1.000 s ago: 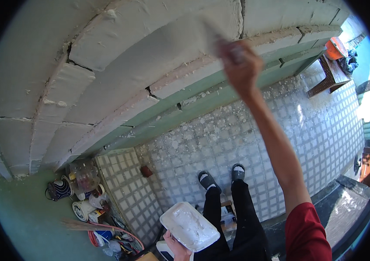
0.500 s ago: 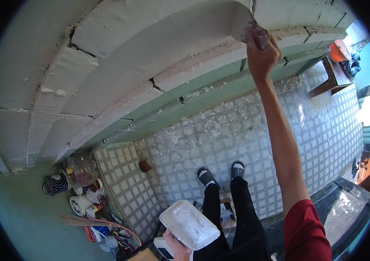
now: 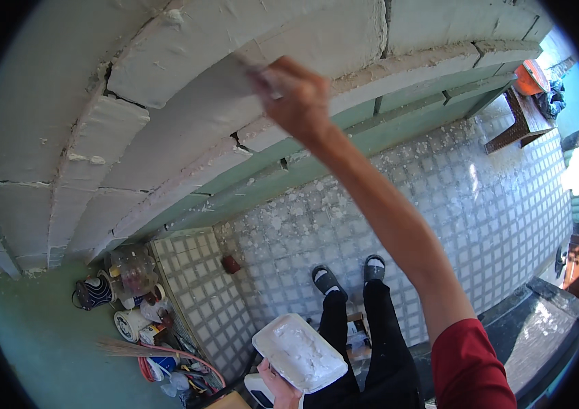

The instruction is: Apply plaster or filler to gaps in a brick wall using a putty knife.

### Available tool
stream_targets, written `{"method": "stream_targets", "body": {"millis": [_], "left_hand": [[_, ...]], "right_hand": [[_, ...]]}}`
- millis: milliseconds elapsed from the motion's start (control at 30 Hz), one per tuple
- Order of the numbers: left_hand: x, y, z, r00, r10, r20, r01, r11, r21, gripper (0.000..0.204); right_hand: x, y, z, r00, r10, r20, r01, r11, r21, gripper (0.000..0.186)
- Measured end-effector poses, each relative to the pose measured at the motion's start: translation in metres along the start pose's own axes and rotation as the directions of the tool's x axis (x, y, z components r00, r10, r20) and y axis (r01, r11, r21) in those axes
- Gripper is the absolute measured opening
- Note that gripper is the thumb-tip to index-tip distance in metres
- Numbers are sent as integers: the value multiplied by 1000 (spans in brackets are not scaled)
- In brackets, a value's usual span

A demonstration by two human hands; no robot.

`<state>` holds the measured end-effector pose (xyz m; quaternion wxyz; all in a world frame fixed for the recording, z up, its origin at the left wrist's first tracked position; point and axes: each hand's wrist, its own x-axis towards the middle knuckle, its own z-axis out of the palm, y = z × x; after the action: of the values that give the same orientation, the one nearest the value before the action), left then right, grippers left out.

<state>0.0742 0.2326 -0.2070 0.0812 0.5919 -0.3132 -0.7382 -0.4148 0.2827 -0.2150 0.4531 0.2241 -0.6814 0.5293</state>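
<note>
My right hand [image 3: 299, 99] is raised against the block wall [image 3: 333, 37], its fingers closed round a putty knife [image 3: 262, 82]. Motion smears the hand and tool, and the blade is barely discernible against the pale surface. Down near the lower edge, my left hand [image 3: 279, 386] grips the side of a white rectangular tray [image 3: 260, 341]. White paste [image 3: 303, 351] lies in it, uneven on top. Part of the left hand is hidden beneath the tray.
Pale crumbs are scattered over the tiled floor [image 3: 398, 204] along the wall. Buckets [image 3: 128, 324], bottles and a straw broom [image 3: 122, 348] crowd the left. A brown stool [image 3: 521, 123] and an orange bucket [image 3: 530, 78] stand far right; a dark countertop [image 3: 538, 330] lies nearer.
My right hand with the putty knife has swept left along the wall and slightly down. The left hand and tray have hardly shifted.
</note>
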Motion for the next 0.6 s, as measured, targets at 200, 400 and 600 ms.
{"method": "stream_targets", "body": {"millis": [200,400,600], "left_hand": [[6,0,-10,1000,-9,-13,10,999,32,59],[10,4,-15,999,6,34,-7,1000,16,60],[19,-7,-8,999,-4,54,-1,996,94,61]], "right_hand": [[31,59,-115,931,64,-360,-181,936,-303,6],[-23,0,-59,983,94,157,-96,995,3,9],[-21,21,2,990,-43,133,39,999,38,6]]}}
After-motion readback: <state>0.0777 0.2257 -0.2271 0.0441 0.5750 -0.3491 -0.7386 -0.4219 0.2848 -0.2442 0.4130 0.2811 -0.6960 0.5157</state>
